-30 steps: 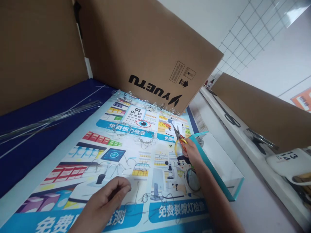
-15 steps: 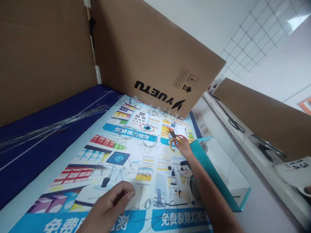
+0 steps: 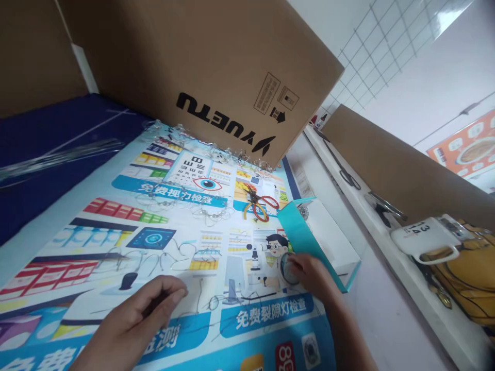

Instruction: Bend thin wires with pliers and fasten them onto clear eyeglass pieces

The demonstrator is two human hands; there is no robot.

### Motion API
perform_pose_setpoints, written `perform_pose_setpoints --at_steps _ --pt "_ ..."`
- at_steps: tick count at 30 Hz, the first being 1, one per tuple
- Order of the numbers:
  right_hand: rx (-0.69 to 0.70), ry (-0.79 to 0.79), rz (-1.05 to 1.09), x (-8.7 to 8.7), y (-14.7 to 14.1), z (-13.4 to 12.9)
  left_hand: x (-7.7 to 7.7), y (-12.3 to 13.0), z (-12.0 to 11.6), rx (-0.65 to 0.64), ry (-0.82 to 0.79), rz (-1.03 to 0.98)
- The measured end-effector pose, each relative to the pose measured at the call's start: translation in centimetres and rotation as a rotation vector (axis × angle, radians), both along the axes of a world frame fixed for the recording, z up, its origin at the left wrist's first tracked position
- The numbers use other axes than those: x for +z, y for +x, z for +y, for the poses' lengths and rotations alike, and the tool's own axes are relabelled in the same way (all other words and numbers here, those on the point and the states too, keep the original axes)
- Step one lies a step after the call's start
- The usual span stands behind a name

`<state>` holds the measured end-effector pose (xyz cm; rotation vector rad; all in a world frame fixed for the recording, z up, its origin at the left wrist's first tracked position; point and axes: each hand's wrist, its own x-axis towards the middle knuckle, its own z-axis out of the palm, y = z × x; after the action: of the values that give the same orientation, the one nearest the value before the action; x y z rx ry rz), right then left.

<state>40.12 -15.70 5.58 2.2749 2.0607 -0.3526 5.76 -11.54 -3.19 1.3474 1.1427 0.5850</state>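
Observation:
My left hand (image 3: 143, 319) hovers low at the left over the printed poster (image 3: 181, 237), its thumb pressed against the curled fingers; whatever lies between them is too small to tell. At the right, my right hand (image 3: 307, 270) has its fingers on a round, clear-looking coil or roll (image 3: 289, 268) beside the teal box (image 3: 301, 232). The scissors or pliers with red and yellow handles (image 3: 261, 206) lie on the poster beyond my right hand. Thin wire pieces (image 3: 154, 257) are scattered between the hands.
A large cardboard box (image 3: 216, 67) stands at the back, with small wire shapes (image 3: 216, 152) along its foot. Long wires (image 3: 62, 162) lie on the blue surface at the left. On the white ledge at the right are black scissors (image 3: 349, 179) and a white mug (image 3: 429, 239).
My right hand has let go of the red and yellow handled tool and come back toward me, to the round coil. The view has shifted to the right; my left hand keeps its pinched shape.

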Motion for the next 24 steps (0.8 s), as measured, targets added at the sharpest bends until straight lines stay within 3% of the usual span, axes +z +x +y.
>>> perform_pose_setpoints --at_steps 4,9,12,15,20,24 --pt "0.013 0.051 -0.118 -2.5 -0.3 -4.1 0.0 0.2 -0.2 -0.027 0.004 0.033" --pt "0.102 0.158 -0.085 -4.6 -2.7 -3.2 0.5 0.1 -0.2 -0.068 0.045 0.095" --pt "0.207 0.193 0.013 -4.4 -3.9 -1.5 0.8 -0.1 0.0 -0.083 0.066 0.112" --pt "0.208 0.251 0.103 -3.3 -3.6 -0.8 0.9 -0.1 0.1 -0.075 0.066 0.12" --pt "0.051 0.3 0.133 -2.0 -0.4 -2.6 1.1 0.0 -0.1 -0.081 0.08 0.126" --pt "0.029 0.232 0.116 -2.8 1.0 -4.2 1.3 0.1 -0.3 -0.08 0.098 0.128"
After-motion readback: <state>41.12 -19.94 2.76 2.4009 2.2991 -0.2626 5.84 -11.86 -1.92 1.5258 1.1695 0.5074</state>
